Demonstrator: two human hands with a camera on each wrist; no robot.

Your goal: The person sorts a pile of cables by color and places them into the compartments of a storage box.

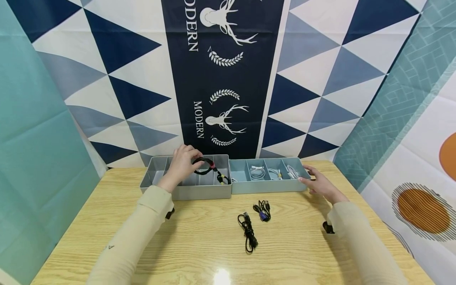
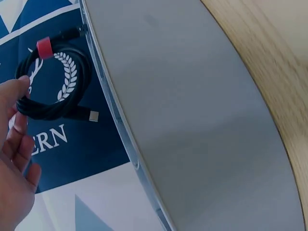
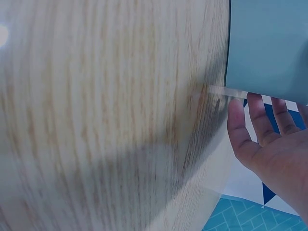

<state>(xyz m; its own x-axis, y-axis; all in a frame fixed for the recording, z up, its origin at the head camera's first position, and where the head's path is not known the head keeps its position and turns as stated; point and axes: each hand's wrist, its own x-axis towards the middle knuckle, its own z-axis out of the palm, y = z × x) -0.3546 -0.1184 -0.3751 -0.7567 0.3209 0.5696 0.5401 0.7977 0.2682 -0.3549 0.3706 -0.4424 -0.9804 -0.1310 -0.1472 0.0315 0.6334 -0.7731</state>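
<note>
My left hand (image 1: pixel 183 165) is above the grey divided box (image 1: pixel 203 192), its thumb and fingers pinching a coiled black cable (image 2: pixel 83 72) by one side. A red tie (image 2: pixel 44 48) wraps the coil, and a connector with a metal tip (image 2: pixel 94 116) sticks out. Just below it in the head view, a black cable with yellow bands (image 1: pixel 221 177) shows at the grey box's right end. My right hand (image 1: pixel 319 185) rests with loosely spread fingers at the right end of the light blue divided box (image 1: pixel 268 187); it grips no cable.
White coiled cables (image 1: pixel 257 173) sit in compartments of the blue box, which stands end to end with the grey one. In front on the wooden table (image 1: pixel 199 237) lie a black cable bundle (image 1: pixel 250 236) and another with a blue tie (image 1: pixel 263 215). A patterned cloth (image 1: pixel 228 79) hangs behind.
</note>
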